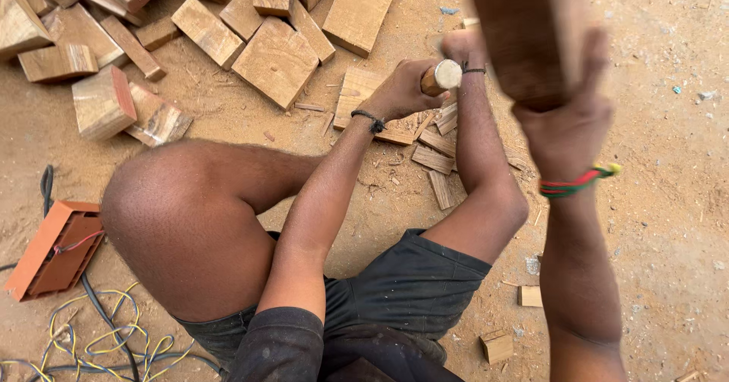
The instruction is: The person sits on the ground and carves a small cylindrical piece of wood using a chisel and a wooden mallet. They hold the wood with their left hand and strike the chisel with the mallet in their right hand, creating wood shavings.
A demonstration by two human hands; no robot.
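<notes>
I sit on the sandy ground with both knees up. My left hand (399,89) grips a round wooden tool handle (442,77) set down on a flat wooden block (357,89) between my legs; the tool's lower end is hidden by the hand. My right hand (566,127), wearing a red and green wristband, is raised close to the camera and grips a thick dark wooden mallet or block (524,33), blurred. Thin split wood strips (433,158) lie next to the block.
A heap of cut wooden blocks (277,59) fills the top left. An orange hollow brick (53,249) and tangled black, yellow and blue cables (114,336) lie at the lower left. Small wood offcuts (497,345) sit near my right leg.
</notes>
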